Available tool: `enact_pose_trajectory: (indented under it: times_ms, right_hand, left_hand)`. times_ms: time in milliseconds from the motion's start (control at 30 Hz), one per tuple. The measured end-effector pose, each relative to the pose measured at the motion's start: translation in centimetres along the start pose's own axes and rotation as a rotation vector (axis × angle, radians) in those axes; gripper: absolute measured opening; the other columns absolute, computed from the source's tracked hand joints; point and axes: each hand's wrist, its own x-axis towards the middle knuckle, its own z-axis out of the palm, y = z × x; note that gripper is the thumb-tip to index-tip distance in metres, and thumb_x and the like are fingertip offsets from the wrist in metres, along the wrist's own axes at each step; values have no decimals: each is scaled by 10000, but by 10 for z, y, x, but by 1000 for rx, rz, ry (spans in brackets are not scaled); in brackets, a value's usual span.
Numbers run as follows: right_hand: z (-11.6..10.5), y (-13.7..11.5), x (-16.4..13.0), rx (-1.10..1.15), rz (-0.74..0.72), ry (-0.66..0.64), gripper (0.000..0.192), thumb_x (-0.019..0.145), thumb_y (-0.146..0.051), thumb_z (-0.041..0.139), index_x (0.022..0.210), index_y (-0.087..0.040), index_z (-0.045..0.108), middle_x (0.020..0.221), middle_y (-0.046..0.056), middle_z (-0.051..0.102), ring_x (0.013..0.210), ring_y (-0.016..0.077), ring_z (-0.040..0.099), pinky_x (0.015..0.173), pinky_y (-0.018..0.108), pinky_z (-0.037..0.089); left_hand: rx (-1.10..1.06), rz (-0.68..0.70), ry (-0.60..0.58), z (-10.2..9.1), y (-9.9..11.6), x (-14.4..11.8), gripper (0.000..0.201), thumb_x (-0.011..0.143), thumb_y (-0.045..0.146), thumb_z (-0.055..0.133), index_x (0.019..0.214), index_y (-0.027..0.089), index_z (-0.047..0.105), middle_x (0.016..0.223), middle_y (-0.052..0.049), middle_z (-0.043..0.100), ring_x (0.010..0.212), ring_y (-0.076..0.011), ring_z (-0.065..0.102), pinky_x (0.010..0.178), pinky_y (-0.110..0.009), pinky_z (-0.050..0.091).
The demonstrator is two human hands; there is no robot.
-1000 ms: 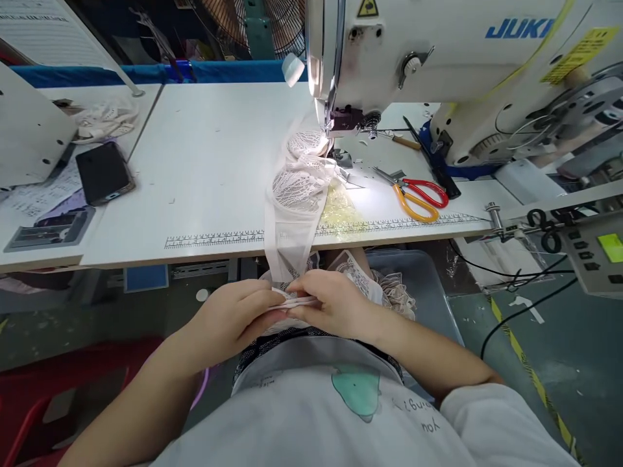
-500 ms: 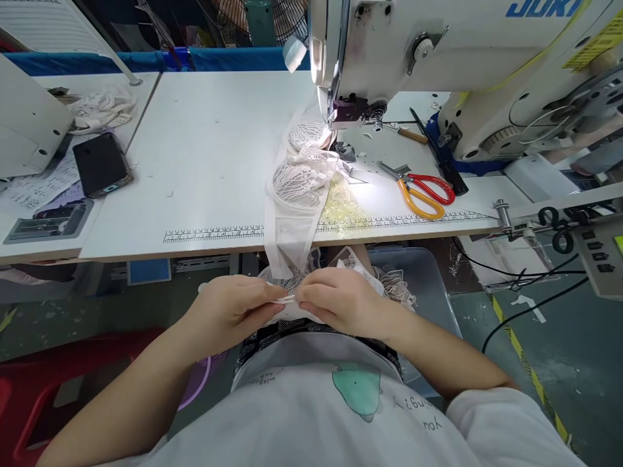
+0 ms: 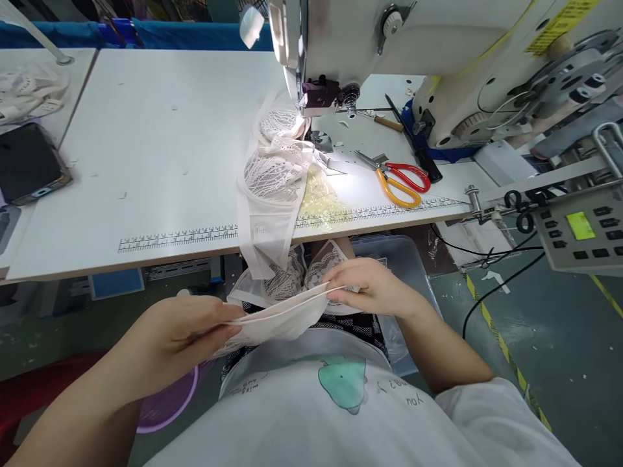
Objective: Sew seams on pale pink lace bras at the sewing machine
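My left hand point(image 3: 182, 331) pinches the left end of a pale fabric piece point(image 3: 277, 318) over my lap. My right hand point(image 3: 372, 288) pinches its right end, so the piece is stretched between both hands. Above them a white lace garment point(image 3: 270, 181) hangs off the front edge of the white sewing table point(image 3: 146, 162) and runs up under the needle of the white sewing machine point(image 3: 413, 45). More lace lies in my lap, partly hidden behind the stretched piece.
Red-and-orange scissors point(image 3: 402, 181) and a small pile of pale yellow bits point(image 3: 318, 198) lie right of the lace. A black phone point(image 3: 26, 162) is at the far left, a control panel point(image 3: 581, 230) at the right. A clear bin point(image 3: 399, 250) sits under the table.
My hands have moved apart, the left one down and left, stretching the fabric piece out. The view has shifted, so the table and machine now sit further left.
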Motion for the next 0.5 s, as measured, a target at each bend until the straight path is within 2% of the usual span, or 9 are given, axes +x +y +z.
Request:
enact_pose_trajectory:
  times_ms: [67,167,267,400,500]
  right_hand:
    - [3,2,-5,105,8,125,98,869,-189,608,804,-175,679,882,89,738,813,153,692,744,251,540]
    - [11,2,-7,219,55,299,45,818,-185,669,777,-193,686,863,73,741,786,149,694,718,255,552]
    - [19,0,-5,306,104,434,67,779,-191,694,725,-208,657,838,55,729,766,156,687,698,280,553]
    - [26,-5,-1,375,131,528,130,761,-195,694,689,-218,588,814,38,698,731,157,662,689,308,535]
    - [28,-9,1,432,180,551,153,769,-212,682,720,-225,538,814,32,674,741,154,640,693,307,521]
  left_hand:
    - [-133,42,39,1,-1,0,239,891,224,458,965,276,679,721,24,674,605,-93,609,557,-146,460]
    - [-260,28,135,4,0,0,271,858,186,481,937,341,689,661,40,586,536,-81,552,508,-153,438]
    - [-302,25,174,7,2,0,270,849,197,485,890,369,690,781,18,637,660,-114,609,585,-177,486]
    - [-240,-6,253,12,4,-4,226,852,232,500,879,370,677,866,19,685,777,-147,657,715,-190,525]
    - [-178,-54,303,16,2,-9,177,865,288,499,867,348,665,880,26,692,750,-139,664,683,-157,530]
